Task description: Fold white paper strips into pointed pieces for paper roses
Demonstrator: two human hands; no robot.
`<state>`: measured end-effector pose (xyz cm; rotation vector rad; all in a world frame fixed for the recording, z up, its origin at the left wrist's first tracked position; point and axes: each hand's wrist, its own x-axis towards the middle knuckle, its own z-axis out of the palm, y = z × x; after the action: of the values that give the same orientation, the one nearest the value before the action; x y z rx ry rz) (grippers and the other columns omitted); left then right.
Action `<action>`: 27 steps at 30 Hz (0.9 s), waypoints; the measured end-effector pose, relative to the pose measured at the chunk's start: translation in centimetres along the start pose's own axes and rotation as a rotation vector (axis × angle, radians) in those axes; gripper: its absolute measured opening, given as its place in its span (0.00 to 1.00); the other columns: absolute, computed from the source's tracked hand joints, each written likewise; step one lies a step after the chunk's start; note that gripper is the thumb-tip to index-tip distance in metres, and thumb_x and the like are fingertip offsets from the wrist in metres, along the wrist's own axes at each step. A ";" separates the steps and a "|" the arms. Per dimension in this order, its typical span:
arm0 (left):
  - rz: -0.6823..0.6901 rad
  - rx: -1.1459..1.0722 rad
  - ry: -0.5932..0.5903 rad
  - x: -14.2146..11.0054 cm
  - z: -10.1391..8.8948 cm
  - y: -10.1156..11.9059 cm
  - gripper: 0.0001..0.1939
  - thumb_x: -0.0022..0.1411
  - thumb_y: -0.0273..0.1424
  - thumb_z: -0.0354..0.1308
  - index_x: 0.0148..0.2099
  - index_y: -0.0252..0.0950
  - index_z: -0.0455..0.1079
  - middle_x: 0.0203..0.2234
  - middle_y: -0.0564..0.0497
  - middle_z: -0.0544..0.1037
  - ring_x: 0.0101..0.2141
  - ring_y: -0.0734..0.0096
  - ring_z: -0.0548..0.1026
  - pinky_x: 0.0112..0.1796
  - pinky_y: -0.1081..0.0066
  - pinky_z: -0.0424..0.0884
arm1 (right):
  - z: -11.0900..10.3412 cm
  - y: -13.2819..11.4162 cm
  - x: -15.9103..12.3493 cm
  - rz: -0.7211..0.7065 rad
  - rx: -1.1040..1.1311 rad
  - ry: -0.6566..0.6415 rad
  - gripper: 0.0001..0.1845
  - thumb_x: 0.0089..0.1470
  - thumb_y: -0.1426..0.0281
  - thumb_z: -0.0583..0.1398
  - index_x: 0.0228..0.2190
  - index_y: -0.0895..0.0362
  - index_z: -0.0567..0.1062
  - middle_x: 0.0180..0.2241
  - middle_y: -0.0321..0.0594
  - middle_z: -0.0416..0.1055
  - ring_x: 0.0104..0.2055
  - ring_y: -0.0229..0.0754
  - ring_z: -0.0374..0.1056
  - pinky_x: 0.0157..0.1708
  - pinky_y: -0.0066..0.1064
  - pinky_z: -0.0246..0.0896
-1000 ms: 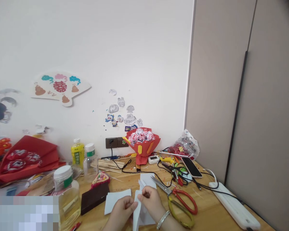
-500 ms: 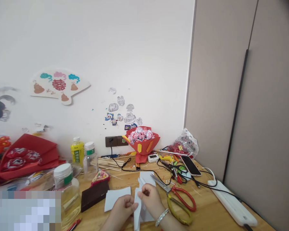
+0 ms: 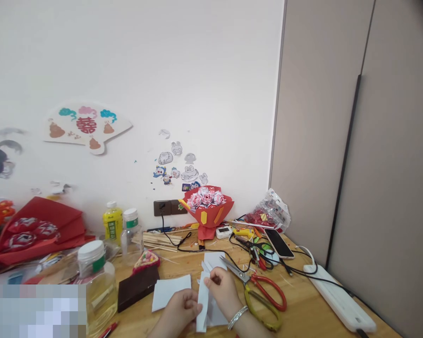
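Observation:
A narrow folded strip of white paper (image 3: 202, 300) stands upright between my hands near the table's front. My right hand (image 3: 223, 288), with a silver bracelet at the wrist, pinches its upper right edge between thumb and fingers. Lower down, my left hand (image 3: 181, 307) has its fingers curled against the strip's left edge. Beneath and behind the strip lie more white sheets (image 3: 216, 312). To the left of them rests a folded white paper stack (image 3: 171, 290), partly behind my left hand. Large scissors (image 3: 259, 293) with red and yellow handles lie just right of my right hand.
A dark brown box (image 3: 137, 288) and a lidded jar of yellowish liquid (image 3: 100, 286) stand on the left. Behind are wooden sticks (image 3: 162, 239) and a red-wrapped bouquet (image 3: 207, 206). A phone (image 3: 279, 243), cables and a white power strip (image 3: 338, 298) lie to the right.
The paper strip has turned a little, showing more of its flat face, and its lower end has risen slightly. Both hands have barely shifted.

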<state>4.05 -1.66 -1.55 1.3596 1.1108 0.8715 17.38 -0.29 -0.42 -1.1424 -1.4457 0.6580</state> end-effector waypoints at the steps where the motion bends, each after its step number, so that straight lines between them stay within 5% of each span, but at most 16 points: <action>1: 0.004 -0.005 -0.006 0.0 0.0 0.0 0.20 0.33 0.45 0.60 0.22 0.36 0.60 0.10 0.61 0.64 0.13 0.77 0.63 0.17 0.76 0.57 | 0.0 0.0 0.0 0.001 -0.002 0.002 0.07 0.37 0.72 0.55 0.14 0.57 0.61 0.16 0.30 0.54 0.21 0.34 0.52 0.22 0.24 0.48; 6: 0.030 -0.048 -0.073 -0.1 0.3 0.0 0.20 0.34 0.45 0.59 0.22 0.36 0.59 0.10 0.60 0.64 0.11 0.77 0.62 0.16 0.73 0.60 | 0.0 0.1 0.1 0.021 -0.022 0.002 0.07 0.37 0.71 0.55 0.14 0.57 0.60 0.16 0.29 0.53 0.21 0.34 0.52 0.22 0.24 0.48; 12: 0.095 -0.017 -0.011 -0.3 0.7 0.1 0.17 0.39 0.44 0.56 0.23 0.37 0.58 0.10 0.61 0.62 0.10 0.78 0.60 0.12 0.75 0.58 | 0.0 0.2 0.1 0.020 0.004 0.018 0.09 0.38 0.70 0.55 0.14 0.57 0.59 0.15 0.29 0.52 0.21 0.34 0.52 0.22 0.24 0.48; 23: 0.119 0.067 -0.002 0.0 0.6 -0.4 0.22 0.42 0.44 0.54 0.37 0.34 0.65 0.14 0.60 0.63 0.08 0.83 0.54 0.11 0.77 0.53 | -0.3 0.1 0.3 0.068 0.021 0.070 0.12 0.37 0.70 0.54 0.12 0.56 0.54 0.14 0.28 0.48 0.19 0.33 0.48 0.20 0.24 0.45; 27: 0.281 0.156 0.033 -0.3 0.2 0.2 0.14 0.48 0.37 0.52 0.35 0.35 0.68 0.25 0.50 0.74 0.28 0.66 0.71 0.33 0.71 0.66 | -0.9 -0.9 0.2 0.086 -0.050 0.118 0.11 0.36 0.73 0.53 0.12 0.55 0.53 0.14 0.28 0.47 0.19 0.33 0.47 0.19 0.24 0.43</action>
<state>4.17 -2.03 -1.36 1.6640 1.0448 1.0283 18.01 -0.61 0.63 -1.2666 -1.3255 0.6067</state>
